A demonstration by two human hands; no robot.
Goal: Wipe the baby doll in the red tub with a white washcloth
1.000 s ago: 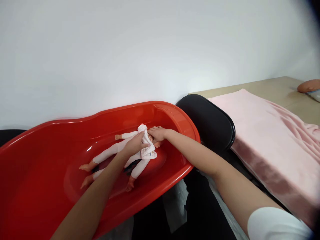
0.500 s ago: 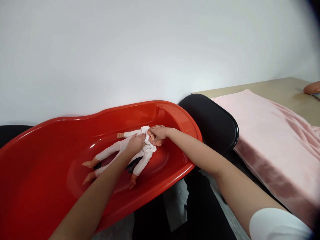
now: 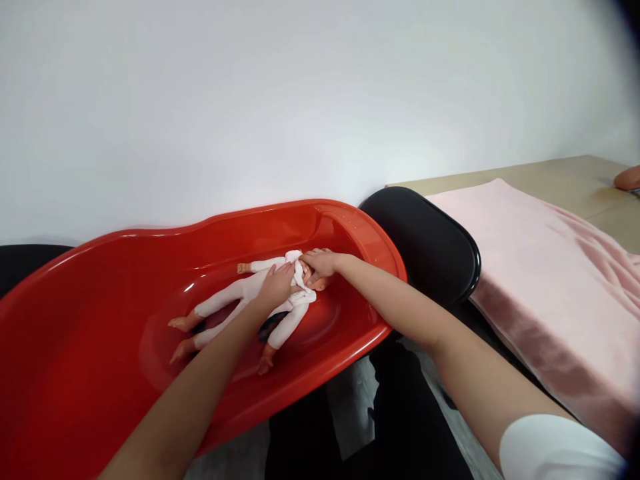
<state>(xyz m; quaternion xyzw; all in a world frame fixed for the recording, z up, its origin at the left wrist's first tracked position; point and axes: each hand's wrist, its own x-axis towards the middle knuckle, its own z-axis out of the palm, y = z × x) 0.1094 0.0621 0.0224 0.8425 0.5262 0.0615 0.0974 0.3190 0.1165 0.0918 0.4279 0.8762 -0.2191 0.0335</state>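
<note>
A baby doll (image 3: 285, 329) in white clothing lies face up inside a red baby bathtub (image 3: 95, 313), its head to the right and its bare feet to the left. My left hand (image 3: 277, 283) rests on the doll's chest, fingers extended and lying flat near the collar. Cupped over the doll's head is my right hand (image 3: 321, 263), its fingers bent around the face and far side. Most of the head is hidden under that hand. Something dark shows beneath the doll's body.
A black-topped stool or chair (image 3: 425, 240) stands just beyond the tub's right end. Farther right, a pink blanket (image 3: 545, 267) covers part of a beige surface (image 3: 555, 170). A white wall (image 3: 300, 100) rises behind the tub. A partial brown object (image 3: 627, 178) shows at the right edge.
The view has shifted very slightly. Both hands keep their places on the doll, and the doll lies as before.
</note>
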